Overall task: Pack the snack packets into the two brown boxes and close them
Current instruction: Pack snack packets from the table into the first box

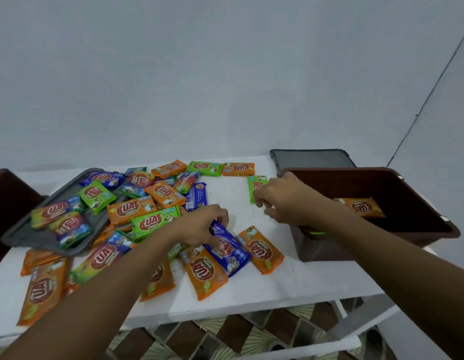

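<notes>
Left hand (199, 226) grips blue packet (236, 258); right hand (282, 198) half hides green packet (255, 181).

On my feed, the person showed only as two arms. The left forearm (108, 289) and right forearm (381, 250) were bare, uncovered to the picture's edge. The left hand (199, 224) and right hand (280, 196) were bare too, and the fingers (259, 201) looked too blurred for finer detail.

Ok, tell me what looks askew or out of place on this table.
The grey lid at the left lies crooked in the scattered snack packets. Some are heaped on it, and others seem to poke out from under its near edge. Nothing looks torn or spilled.
</notes>
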